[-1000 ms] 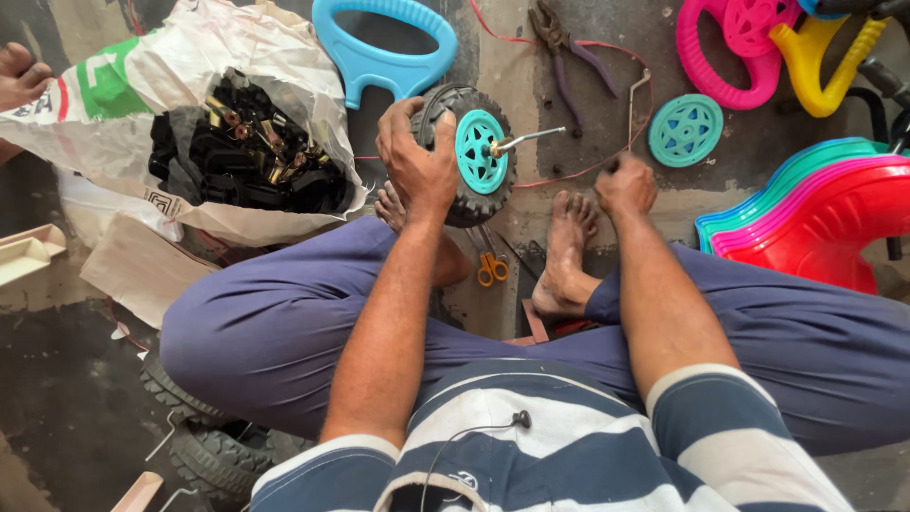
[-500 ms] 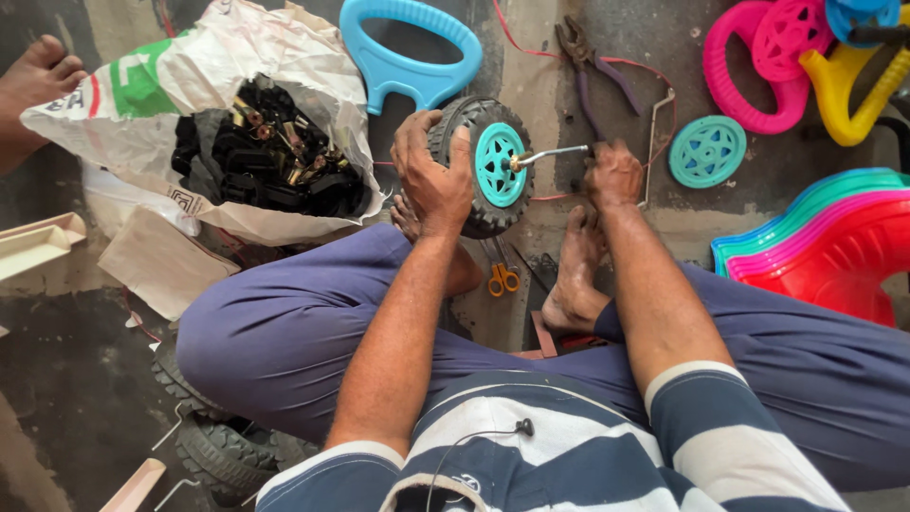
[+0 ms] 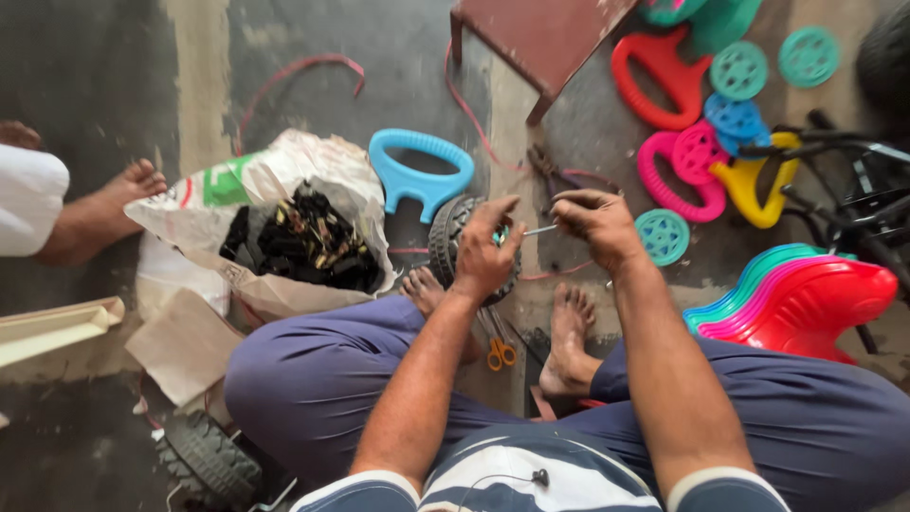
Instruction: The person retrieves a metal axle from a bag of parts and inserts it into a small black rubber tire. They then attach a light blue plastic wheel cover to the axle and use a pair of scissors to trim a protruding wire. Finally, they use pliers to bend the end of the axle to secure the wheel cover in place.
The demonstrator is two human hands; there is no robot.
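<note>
I sit cross-legged on the floor. My left hand (image 3: 486, 254) grips a small black toy wheel (image 3: 445, 242) with a teal hub, held upright above my feet. My right hand (image 3: 592, 223) pinches the end of a thin metal rod (image 3: 538, 229) that sticks out of the wheel's hub. A blue plastic handle (image 3: 417, 175) lies just beyond the wheel. Orange-handled scissors (image 3: 500, 353) rest on the floor between my feet.
An open white sack (image 3: 270, 199) holds several black parts. A teal wheel disc (image 3: 663, 235), pink, red and yellow plastic parts (image 3: 678, 166) and stacked coloured seats (image 3: 806, 299) lie right. Another person's foot (image 3: 104, 213) is at left. A brown stool (image 3: 540, 38) stands ahead. A spare tyre (image 3: 204, 460) sits lower left.
My right hand has risen from the floor to the metal rod in the hub. The view has tilted up, showing more floor ahead and the stool.
</note>
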